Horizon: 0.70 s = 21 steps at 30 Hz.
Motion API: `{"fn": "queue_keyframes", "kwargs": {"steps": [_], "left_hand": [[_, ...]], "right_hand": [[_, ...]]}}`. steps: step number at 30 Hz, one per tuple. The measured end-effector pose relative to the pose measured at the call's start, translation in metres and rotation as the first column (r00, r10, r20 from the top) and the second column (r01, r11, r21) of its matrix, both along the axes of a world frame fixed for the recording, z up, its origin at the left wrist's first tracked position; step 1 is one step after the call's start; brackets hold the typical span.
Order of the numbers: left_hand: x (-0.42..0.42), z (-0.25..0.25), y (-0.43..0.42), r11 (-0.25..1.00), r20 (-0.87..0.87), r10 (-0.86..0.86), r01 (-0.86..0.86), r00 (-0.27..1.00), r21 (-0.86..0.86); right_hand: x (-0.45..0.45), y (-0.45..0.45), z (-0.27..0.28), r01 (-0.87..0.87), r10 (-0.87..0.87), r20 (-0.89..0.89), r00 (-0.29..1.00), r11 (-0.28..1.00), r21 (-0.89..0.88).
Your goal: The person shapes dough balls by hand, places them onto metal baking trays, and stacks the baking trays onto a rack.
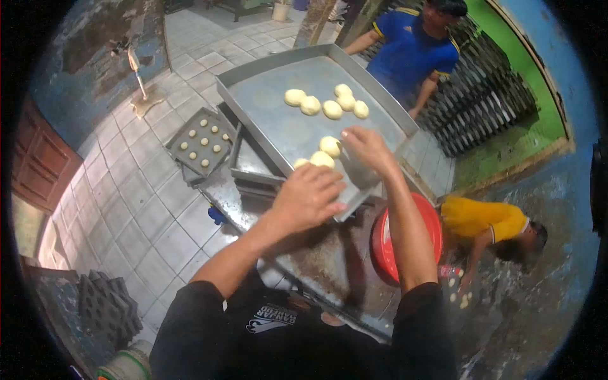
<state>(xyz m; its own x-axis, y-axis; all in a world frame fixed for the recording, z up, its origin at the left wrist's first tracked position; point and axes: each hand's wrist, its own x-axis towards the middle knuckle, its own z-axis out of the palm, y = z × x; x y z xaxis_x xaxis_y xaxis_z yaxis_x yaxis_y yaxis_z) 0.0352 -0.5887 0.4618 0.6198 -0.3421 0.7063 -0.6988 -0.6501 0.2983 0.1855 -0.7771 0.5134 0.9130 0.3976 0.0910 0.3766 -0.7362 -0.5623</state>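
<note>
A large grey metal tray [266, 82] with raised sides lies in front of me. Pale round dough balls [332, 109] sit in loose groups on its bottom. My left hand [309, 197] is at the near side of the tray, fingers apart and slightly bent, close to dough balls [322, 159] that it partly covers. To its right, my right hand [367, 149] has its fingers curled together beside another dough ball [329, 146]. A blurred grey shape shows below that hand; whether the fingers hold it cannot be made out.
More trays are stacked under the large one, and a smaller tray [182, 158] with dough pieces stands left. A red basin [430, 218] is at right. A person in blue [411, 54] stands across; another in yellow [481, 218] handles small dough pieces [465, 300].
</note>
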Motion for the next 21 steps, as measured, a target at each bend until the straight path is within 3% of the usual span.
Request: {"fn": "queue_keyframes", "kwargs": {"steps": [3, 4, 8, 10, 11, 13, 15, 16, 17, 19, 21], "left_hand": [[0.000, -0.001, 0.004, 0.993, -0.045, -0.054, 0.048, 0.998, -0.112], [0.000, -0.001, 0.003, 0.991, -0.049, -0.047, 0.040, 0.998, -0.131], [-0.002, 0.003, 0.000, 0.988, -0.063, -0.075, 0.066, 0.995, -0.140], [-0.009, 0.009, -0.002, 0.973, -0.107, -0.087, 0.061, 0.991, -0.220], [-0.015, 0.008, -0.007, 0.949, -0.127, -0.104, 0.061, 0.986, -0.310], [-0.045, 0.023, -0.029, 0.759, -0.316, -0.292, 0.018, 0.903, -0.651], [-0.074, 0.034, -0.081, 0.345, -0.180, -0.494, 0.002, 0.851, -0.939], [-0.089, 0.034, -0.095, 0.282, -0.246, -0.612, -0.082, 0.751, -0.956], [-0.088, 0.016, -0.104, 0.383, -0.315, -0.655, -0.058, 0.687, -0.922], [-0.108, 0.005, -0.143, 0.232, -0.269, -0.812, -0.137, 0.518, -0.963], [-0.125, -0.020, -0.194, 0.373, -0.378, -0.712, -0.136, 0.592, -0.918]], "right_hand": [[0.006, 0.021, -0.016, -0.066, 0.068, 0.068, 0.995, 0.997, -0.035], [0.008, 0.017, -0.013, -0.077, 0.077, -0.129, 0.989, 0.997, 0.010], [-0.028, -0.015, 0.020, 0.055, -0.062, -0.157, 0.986, 0.997, -0.048], [-0.071, -0.030, 0.043, 0.147, -0.202, 0.297, 0.933, 0.969, 0.196], [-0.097, -0.037, 0.051, 0.206, -0.262, 0.293, 0.920, 0.956, 0.208], [-0.155, -0.042, 0.057, 0.214, -0.394, 0.464, 0.793, 0.895, 0.392], [-0.210, -0.048, 0.040, 0.149, -0.360, 0.498, 0.789, 0.898, 0.413], [-0.234, -0.055, 0.027, 0.128, -0.323, 0.483, 0.814, 0.910, 0.393], [-0.256, -0.065, 0.013, 0.099, -0.279, 0.466, 0.840, 0.922, 0.374], [-0.296, -0.088, -0.004, 0.153, -0.389, 0.395, 0.832, 0.846, 0.510], [-0.326, -0.120, -0.036, 0.223, -0.495, 0.378, 0.782, 0.789, 0.572]]}}
